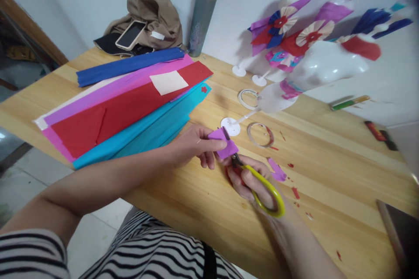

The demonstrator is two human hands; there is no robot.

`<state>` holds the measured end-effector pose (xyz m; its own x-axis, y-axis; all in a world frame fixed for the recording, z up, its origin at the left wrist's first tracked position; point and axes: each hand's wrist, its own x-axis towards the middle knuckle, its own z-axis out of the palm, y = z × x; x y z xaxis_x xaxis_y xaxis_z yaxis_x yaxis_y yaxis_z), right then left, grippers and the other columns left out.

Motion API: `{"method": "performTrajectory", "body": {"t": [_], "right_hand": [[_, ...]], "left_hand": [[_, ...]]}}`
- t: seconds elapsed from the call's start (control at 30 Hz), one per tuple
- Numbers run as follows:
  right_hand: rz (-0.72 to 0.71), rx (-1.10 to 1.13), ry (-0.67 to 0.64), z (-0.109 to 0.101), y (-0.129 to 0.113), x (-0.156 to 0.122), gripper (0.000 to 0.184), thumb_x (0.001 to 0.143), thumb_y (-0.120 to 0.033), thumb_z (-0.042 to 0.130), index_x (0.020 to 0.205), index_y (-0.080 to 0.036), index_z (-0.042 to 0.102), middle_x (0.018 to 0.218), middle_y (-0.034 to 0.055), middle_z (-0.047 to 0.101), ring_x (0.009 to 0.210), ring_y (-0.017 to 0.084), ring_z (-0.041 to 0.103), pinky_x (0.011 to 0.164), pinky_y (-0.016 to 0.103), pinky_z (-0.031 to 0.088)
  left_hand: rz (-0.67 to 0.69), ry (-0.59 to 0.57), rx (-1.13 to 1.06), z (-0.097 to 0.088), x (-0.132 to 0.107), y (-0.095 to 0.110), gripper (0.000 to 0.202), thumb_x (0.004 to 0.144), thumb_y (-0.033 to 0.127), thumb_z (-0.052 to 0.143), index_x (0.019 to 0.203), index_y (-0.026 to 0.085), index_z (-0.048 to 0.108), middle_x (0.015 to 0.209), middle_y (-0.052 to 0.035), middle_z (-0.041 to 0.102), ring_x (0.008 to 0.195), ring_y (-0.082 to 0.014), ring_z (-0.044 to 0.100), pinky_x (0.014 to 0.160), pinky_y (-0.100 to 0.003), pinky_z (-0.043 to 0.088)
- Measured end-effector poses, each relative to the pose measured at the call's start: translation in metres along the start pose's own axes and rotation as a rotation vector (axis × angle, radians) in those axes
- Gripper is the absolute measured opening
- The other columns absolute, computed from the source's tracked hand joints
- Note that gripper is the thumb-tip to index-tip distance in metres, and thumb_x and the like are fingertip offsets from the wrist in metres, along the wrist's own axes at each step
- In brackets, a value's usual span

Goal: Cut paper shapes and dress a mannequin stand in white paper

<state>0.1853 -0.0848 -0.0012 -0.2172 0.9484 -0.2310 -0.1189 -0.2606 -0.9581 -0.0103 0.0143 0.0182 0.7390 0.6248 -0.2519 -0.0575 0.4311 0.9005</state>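
My left hand (pixel 193 144) pinches a small folded piece of purple paper (pixel 225 146) above the wooden table (pixel 203 200). My right hand (pixel 252 183) grips yellow-handled scissors (pixel 262 185), fingers through the loops. The scissor blades reach up into the purple piece near its middle. A purple offcut (pixel 277 171) lies on the table just right of my right hand, among small red scraps.
Stacked crepe paper sheets (pixel 124 104) in blue, purple, red and teal lie left. White mannequin forms (pixel 314 69) with paper rosettes stand at back right, tape rings (pixel 260 134) beside them. A metal flask (pixel 204 13), phone (pixel 130 35) on cloth, and glue stick (pixel 350 103) sit farther off.
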Motion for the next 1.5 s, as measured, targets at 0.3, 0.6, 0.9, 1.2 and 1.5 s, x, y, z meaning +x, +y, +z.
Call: {"method": "performTrajectory", "body": {"t": [0.3, 0.6, 0.9, 1.2, 1.5], "right_hand": [[-0.019, 0.014, 0.013, -0.0001, 0.0018, -0.0012, 0.049, 0.083, -0.066, 0.074, 0.092, -0.018, 0.065, 0.058, -0.0058, 0.042, 0.043, 0.006, 0.024, 0.04, 0.024, 0.015], [-0.002, 0.007, -0.001, -0.001, 0.0021, -0.0011, 0.052, 0.08, -0.071, 0.074, 0.091, -0.02, 0.064, 0.058, -0.0073, 0.039, 0.044, 0.006, 0.022, 0.04, 0.024, 0.013], [-0.011, 0.01, 0.008, -0.0039, 0.0071, -0.0017, 0.051, 0.081, -0.07, 0.074, 0.095, -0.022, 0.066, 0.059, -0.0069, 0.039, 0.046, 0.008, 0.025, 0.041, 0.024, 0.013], [0.002, -0.02, 0.015, -0.0031, 0.0035, -0.0038, 0.054, 0.082, -0.071, 0.073, 0.096, -0.02, 0.064, 0.059, -0.0066, 0.04, 0.045, 0.007, 0.025, 0.042, 0.025, 0.014], [-0.011, -0.007, 0.015, -0.0021, 0.0035, -0.0012, 0.053, 0.08, -0.071, 0.074, 0.093, -0.02, 0.065, 0.058, -0.0074, 0.042, 0.043, 0.006, 0.025, 0.04, 0.024, 0.014]], "left_hand": [[0.018, 0.02, -0.002, -0.0005, 0.0054, -0.0024, 0.025, 0.078, 0.037, 0.074, 0.073, 0.014, 0.069, 0.052, 0.0005, 0.063, 0.046, -0.0097, 0.059, 0.043, -0.019, 0.04], [0.031, 0.045, 0.04, 0.0009, -0.0008, 0.0034, 0.021, 0.083, 0.032, 0.069, 0.075, 0.013, 0.072, 0.06, -0.0004, 0.067, 0.05, -0.0083, 0.061, 0.046, -0.017, 0.043], [0.031, 0.069, 0.062, -0.0002, 0.001, 0.003, 0.019, 0.083, 0.03, 0.068, 0.074, 0.013, 0.072, 0.058, -0.0004, 0.066, 0.049, -0.0085, 0.061, 0.046, -0.017, 0.044], [0.033, 0.083, 0.072, 0.0009, -0.0008, 0.0059, 0.019, 0.083, 0.028, 0.067, 0.072, 0.013, 0.071, 0.057, -0.0004, 0.066, 0.049, -0.0082, 0.061, 0.047, -0.017, 0.044], [0.036, 0.099, 0.058, 0.0003, 0.0003, 0.0046, 0.018, 0.082, 0.029, 0.067, 0.073, 0.014, 0.07, 0.053, 0.0005, 0.064, 0.048, -0.0083, 0.059, 0.046, -0.017, 0.042]]}}
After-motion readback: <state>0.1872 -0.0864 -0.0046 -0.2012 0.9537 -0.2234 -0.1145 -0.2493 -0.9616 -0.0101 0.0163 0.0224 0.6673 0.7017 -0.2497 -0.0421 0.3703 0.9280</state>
